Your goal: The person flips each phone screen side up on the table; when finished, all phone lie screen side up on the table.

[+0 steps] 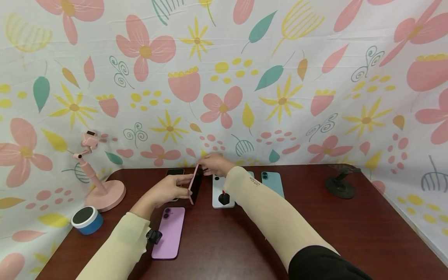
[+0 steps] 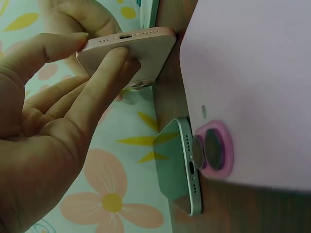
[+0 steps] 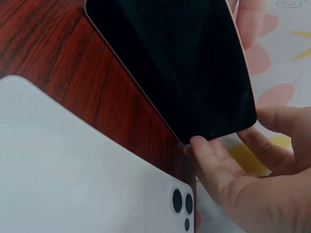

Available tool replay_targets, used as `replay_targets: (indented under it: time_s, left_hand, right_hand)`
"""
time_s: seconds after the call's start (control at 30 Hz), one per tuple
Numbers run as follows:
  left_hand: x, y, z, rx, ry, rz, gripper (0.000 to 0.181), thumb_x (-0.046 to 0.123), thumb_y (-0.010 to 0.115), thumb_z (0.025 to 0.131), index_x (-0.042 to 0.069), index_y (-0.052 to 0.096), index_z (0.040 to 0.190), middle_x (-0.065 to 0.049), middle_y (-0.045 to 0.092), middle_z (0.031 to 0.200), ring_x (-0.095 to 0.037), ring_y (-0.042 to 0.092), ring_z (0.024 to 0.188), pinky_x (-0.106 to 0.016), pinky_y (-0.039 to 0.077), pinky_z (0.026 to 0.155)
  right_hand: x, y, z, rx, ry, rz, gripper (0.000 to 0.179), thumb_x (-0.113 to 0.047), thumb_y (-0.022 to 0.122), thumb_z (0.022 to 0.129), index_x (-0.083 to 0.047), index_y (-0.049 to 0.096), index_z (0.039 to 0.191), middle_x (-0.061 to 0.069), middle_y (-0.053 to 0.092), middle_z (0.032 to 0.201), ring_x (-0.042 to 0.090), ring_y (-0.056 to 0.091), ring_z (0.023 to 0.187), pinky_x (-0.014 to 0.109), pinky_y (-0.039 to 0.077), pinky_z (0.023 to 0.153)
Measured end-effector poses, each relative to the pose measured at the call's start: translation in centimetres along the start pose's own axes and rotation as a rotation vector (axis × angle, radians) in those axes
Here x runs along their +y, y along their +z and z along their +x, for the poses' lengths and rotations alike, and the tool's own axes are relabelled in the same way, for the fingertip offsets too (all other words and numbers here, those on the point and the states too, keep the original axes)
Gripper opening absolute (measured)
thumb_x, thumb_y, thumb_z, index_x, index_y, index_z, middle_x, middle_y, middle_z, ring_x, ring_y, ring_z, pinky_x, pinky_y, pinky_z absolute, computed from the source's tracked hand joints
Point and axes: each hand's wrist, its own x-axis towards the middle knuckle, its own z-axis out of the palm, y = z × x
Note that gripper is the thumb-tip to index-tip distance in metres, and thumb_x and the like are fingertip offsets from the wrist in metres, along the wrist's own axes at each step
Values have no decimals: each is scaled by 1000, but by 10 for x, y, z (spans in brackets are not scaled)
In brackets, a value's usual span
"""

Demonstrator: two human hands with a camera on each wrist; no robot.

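Head view, clock positions taken about the pink-edged phone [image 1: 197, 186]: the left hand [image 1: 164, 190] reaches in from 8 o'clock and the right hand [image 1: 217, 163] from 1 o'clock, each partly closed and pinching one end of this phone, which is tipped up steeply on its side. Five further phones lie on the table: a dark-faced phone [image 1: 175, 171] at 9, a purple phone [image 1: 171, 233] at 7, and a white phone [image 1: 217, 190], a largely hidden phone [image 1: 251, 174] and a teal phone [image 1: 274, 182] towards 3. One pink stand [image 1: 99, 182] and one blue-and-white jar [image 1: 89, 221] occupy 9 and 8; one black stand [image 1: 340, 187], 3. The dark red-brown table [image 1: 350, 233] meets a floral cloth [image 1: 227, 46]. Left wrist view: thumb on the port-end edge, fingertip against the back. Right wrist view: fingers and thumb at a corner, from 4 o'clock.
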Motion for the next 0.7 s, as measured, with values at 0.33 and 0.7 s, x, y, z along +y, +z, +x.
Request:
replay_targets:
  time_s: [0.33, 0.7]
  left_hand:
    - [3, -4, -7, 60, 9, 198, 74, 8, 66, 95, 0, 39, 164, -29, 42, 166, -27, 74, 110, -31, 55, 87]
    - [-6, -2, -3, 77, -22, 304, 79, 4, 72, 92, -1, 39, 164, -27, 71, 136, -25, 77, 109, -36, 62, 84]
  right_hand:
    - [5, 5, 3, 19, 16, -39, 53, -22, 48, 113, 6, 44, 157, 29, 48, 158, 43, 51, 147, 49, 49, 120]
    - [7, 9, -3, 43, -14, -368, 38, -18, 65, 105, -5, 70, 141, 13, 62, 154, 34, 66, 134, 45, 53, 116]
